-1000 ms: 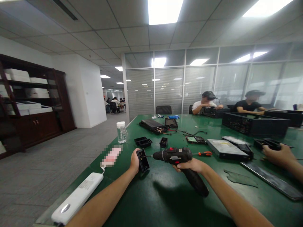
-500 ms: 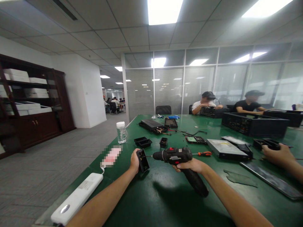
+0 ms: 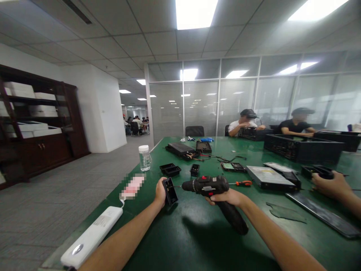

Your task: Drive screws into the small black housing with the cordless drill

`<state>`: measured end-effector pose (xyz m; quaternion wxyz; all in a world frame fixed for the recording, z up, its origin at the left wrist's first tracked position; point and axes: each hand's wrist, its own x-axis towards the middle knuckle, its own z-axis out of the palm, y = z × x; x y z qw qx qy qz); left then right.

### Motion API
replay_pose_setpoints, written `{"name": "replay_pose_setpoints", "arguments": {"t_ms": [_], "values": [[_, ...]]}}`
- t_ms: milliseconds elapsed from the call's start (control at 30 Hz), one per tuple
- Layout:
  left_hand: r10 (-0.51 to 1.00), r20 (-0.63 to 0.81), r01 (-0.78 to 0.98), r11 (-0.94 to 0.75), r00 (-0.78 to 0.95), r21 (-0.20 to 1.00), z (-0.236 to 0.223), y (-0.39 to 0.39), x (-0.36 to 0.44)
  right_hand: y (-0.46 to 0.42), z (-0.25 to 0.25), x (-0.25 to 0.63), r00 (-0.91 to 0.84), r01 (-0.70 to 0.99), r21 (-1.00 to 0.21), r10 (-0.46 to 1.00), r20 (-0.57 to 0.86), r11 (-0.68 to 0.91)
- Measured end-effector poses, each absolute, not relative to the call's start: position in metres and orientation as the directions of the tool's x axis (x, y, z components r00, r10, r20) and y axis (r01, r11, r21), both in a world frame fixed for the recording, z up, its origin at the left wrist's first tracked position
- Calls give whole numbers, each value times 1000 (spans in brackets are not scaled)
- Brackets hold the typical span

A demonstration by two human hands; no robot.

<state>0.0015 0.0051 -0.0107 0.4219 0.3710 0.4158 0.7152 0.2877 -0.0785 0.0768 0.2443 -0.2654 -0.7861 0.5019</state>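
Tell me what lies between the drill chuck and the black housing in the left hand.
In the head view, a thin metal bit runs from the chuck toward the housing; contact is unclear.

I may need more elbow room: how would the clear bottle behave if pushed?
The clear bottle might tip, since it stands upright and is taller than wide. Once down, its rounded side could let it roll, perhaps over the nearby table edge.

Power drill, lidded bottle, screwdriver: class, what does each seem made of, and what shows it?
Power drill: matte black housing, probably plastic; its surface looks dull.
Lidded bottle: clear plastic or glass, being see-through; its white, opaque lid looks plastic.
Screwdriver: orange handle, likely plastic, given its bright colour; the thin, pale shaft suggests metal.
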Motion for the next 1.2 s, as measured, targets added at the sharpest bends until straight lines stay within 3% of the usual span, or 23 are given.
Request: {"name": "replay_pose_setpoints", "arguments": {"t_ms": [1200], "values": [[915,184,-299,-299,-358,906,-11,6,1,-76,73,289,-737,143,-932,664,124,333]]}}
